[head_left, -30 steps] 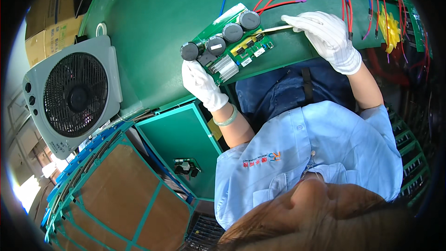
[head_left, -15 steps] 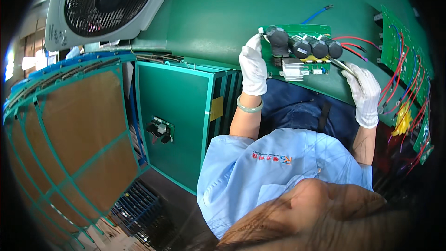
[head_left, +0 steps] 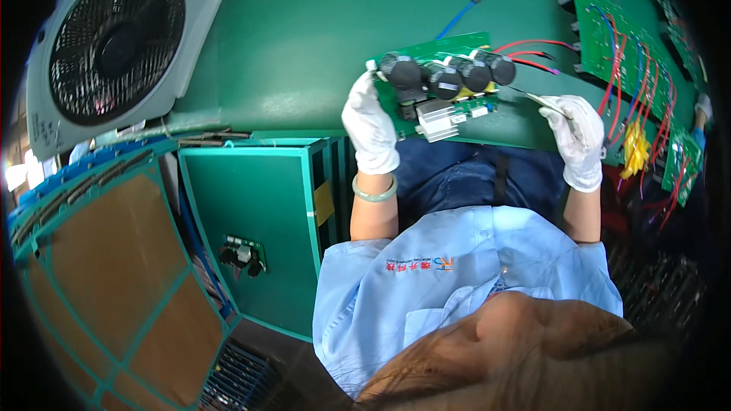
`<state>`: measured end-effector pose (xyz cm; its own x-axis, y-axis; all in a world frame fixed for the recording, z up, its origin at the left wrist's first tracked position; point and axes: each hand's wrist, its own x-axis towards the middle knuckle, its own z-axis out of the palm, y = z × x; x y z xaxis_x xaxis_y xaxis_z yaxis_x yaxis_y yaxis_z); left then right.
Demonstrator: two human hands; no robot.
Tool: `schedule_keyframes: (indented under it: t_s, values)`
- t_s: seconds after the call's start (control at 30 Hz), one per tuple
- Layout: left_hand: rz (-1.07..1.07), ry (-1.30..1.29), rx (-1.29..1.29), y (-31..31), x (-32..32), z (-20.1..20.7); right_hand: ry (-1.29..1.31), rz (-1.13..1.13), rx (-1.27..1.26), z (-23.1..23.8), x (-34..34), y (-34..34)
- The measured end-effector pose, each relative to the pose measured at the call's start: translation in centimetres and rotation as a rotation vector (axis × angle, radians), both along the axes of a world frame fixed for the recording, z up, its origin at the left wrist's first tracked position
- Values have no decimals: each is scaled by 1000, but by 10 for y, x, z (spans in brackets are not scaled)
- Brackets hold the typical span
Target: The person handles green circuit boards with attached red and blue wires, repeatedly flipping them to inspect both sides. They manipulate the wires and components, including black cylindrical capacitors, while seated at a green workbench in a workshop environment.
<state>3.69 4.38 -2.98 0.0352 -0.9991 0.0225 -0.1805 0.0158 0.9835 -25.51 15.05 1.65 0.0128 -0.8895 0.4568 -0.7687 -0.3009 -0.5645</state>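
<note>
A green circuit board [head_left: 466,46] is tilted up at the near edge of the green bench, with several black round capacitors [head_left: 474,74] and a silver finned heat sink [head_left: 438,122] on it. Closed on the board's left edge is my white-gloved left hand [head_left: 369,129], the thumb and fingers near a small white connector at the corner. My gloved right hand [head_left: 579,137], right of the board, pinches slim metal tweezers [head_left: 539,99]. Their thin tip points left to the board's right edge, beside the last capacitor; contact cannot be made out. Red wires [head_left: 533,43] and a blue wire [head_left: 461,17] extend from behind the board.
A grey box fan [head_left: 114,46] stands at the back left. More wired boards [head_left: 624,38] stand on the right, near a yellow bundle [head_left: 635,148]. Left of me are a green cabinet [head_left: 251,205] and a framed brown panel [head_left: 106,251]. Another person's gloved hand [head_left: 702,106] shows far right.
The whole view has shifted, so the board and bench things sit further left. The right hand has drawn back a little from the board, showing more of the tweezers. My left hand keeps its hold.
</note>
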Motion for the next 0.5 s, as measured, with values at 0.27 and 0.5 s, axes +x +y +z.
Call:
schedule_keyframes:
  t_s: [0.27, 0.5]
  values:
    - [37, -36, -120, -5, 5, -2, 8, -1, -170, 33, 18, -41]
    - [85, -228, -273, -12, 1, -1, 260, 276, -158, 30, 12, -133]
